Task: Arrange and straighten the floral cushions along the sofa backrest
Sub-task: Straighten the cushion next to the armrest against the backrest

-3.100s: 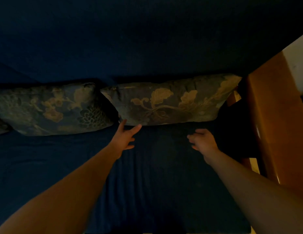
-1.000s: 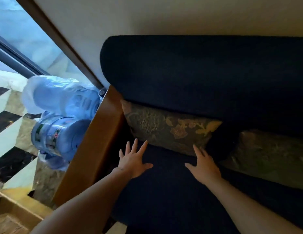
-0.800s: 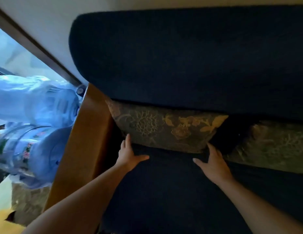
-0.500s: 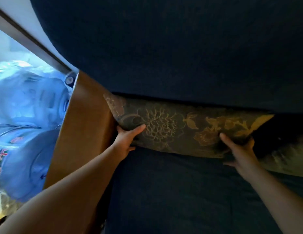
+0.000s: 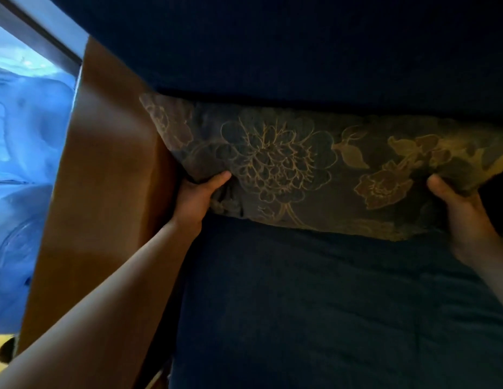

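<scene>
A dark floral cushion with gold flower outlines lies along the foot of the navy sofa backrest, at the sofa's left end. My left hand grips its lower left corner, thumb on the front face. My right hand grips its lower right corner, fingers tucked behind the fabric. The cushion's left end touches the wooden armrest. Other cushions are out of view.
A brown wooden armrest runs down the left side of the navy seat. Beyond it stand blue water bottles under a window frame. A dark gap shows at the far right edge beside the cushion.
Both hands went from resting open on the seat to gripping the left cushion's lower corners. My head moved closer, so the cushion fills more of the view.
</scene>
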